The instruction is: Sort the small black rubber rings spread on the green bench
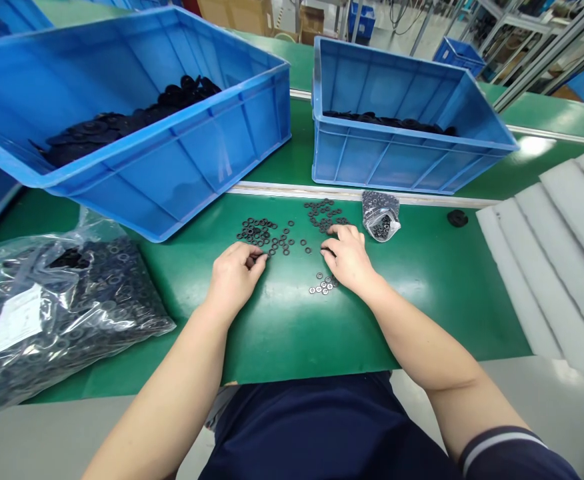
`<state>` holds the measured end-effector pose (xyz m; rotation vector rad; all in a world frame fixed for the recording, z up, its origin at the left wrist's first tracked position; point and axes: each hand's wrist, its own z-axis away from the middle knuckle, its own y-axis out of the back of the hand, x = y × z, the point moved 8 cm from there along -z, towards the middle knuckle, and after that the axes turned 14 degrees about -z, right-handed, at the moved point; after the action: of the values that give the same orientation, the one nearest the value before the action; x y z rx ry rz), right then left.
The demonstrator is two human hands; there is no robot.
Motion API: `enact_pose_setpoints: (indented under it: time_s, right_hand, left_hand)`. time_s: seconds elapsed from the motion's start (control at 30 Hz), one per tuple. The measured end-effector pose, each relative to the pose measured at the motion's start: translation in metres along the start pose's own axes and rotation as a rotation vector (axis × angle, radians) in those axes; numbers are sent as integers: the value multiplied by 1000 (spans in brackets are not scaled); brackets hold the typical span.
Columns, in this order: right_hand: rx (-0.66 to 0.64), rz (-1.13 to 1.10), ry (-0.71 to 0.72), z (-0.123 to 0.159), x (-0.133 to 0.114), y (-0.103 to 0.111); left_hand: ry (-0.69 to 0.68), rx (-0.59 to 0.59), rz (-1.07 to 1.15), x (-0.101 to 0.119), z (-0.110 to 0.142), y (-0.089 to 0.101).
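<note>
My left hand [237, 277] rests on the green table with thumb and forefinger pinched together, at the near edge of a pile of small black rings [257, 230]. What it pinches is mostly hidden by the fingers. My right hand [348, 257] is curled, its thumb and forefinger closing around a dark bit that looks like one of the rings. Just beyond it lies a second group of black rings [322, 212]. Nearer to me, beside the right wrist, is a small cluster of rings with silvery faces [325, 287]. A few loose rings [303, 243] lie between the hands.
A small open zip bag [381, 215] of dark parts lies right of my right hand. A large clear bag [117, 293] of black rings fills the left. Two blue bins [232, 127] [402, 157] with black parts stand behind. White foam sheets [547, 260] are stacked at right.
</note>
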<state>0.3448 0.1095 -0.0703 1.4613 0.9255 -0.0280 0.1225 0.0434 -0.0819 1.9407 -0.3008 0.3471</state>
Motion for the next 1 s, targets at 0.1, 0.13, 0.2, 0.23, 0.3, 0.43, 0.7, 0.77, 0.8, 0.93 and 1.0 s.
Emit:
enact_pose_setpoints:
  time_s: [0.1,0.13,0.2,0.23,0.3,0.43,0.7,0.77,0.8,0.93,1.0]
  right_hand:
    - [11,2,-5,-2,-2,-1]
    - [12,-1,-3,-2,-3,-2]
    - [19,-10,17,-3,-6,-3]
    - [24,-17,34,-4,-8,-4]
    - [34,-34,73,-6,-13,-6]
    - [20,-68,118,-9,-20,-16]
    - [4,-84,72,-15,-18,-25]
    - [8,-91,51,-15,-16,-25]
    - [6,-91,41,-15,-15,-25]
    - [-37,-23,59,-11,-22,-27]
    - [-65,36,99,-7,-30,-29]
  left_hand:
    - [-32,6,0,3,-2,-2]
    - [-39,4,-4,4,-2,-3]
    - [-56,-4,-14,6,-3,-4]
    - [-65,-11,-19,7,-3,-5]
    - [-81,-33,-28,9,-3,-7]
    - [-85,-59,-42,10,-2,-10]
    - [-81,-58,-29,10,-1,-11]
    - [-72,-59,-24,9,-1,-11]
    - [-70,-57,-19,8,0,-11]
    - [-72,-41,-3,8,4,-11]
    - [-60,-37,-13,7,7,-12]
